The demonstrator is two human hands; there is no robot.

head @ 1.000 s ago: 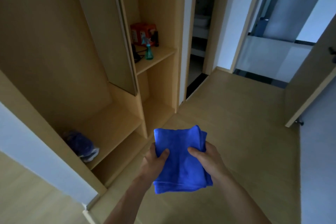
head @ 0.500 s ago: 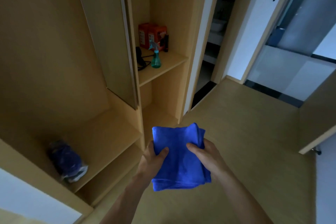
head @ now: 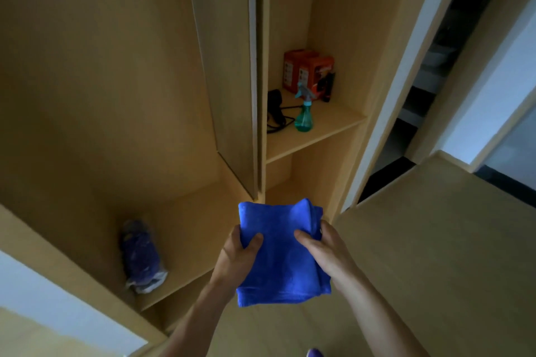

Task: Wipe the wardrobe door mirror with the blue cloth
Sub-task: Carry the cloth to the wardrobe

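You step closer to the wardrobe point(head: 101, 95) and lift your head. The shelf point(head: 324, 130) with the spray bottle point(head: 303, 113) and the orange box point(head: 307, 71), earlier far off at the upper left, now sits near the middle of the view. The blue cloth point(head: 278, 255) now comes up under the foot of the wardrobe's divider rather than over open floor. The open door on the right slips out of view, and a purple shoe tip point(head: 314, 353) appears at the near edge.

Upper shelf point(head: 319, 136), right of centre, carries orange boxes point(head: 307, 72) at the back, a teal spray bottle point(head: 303, 119) in front, and a black corded device point(head: 275, 110) to their left. Lower shelf point(head: 191, 240), lower left, holds a bagged blue bundle point(head: 142, 255). Wooden floor point(head: 435, 240) fills the right.
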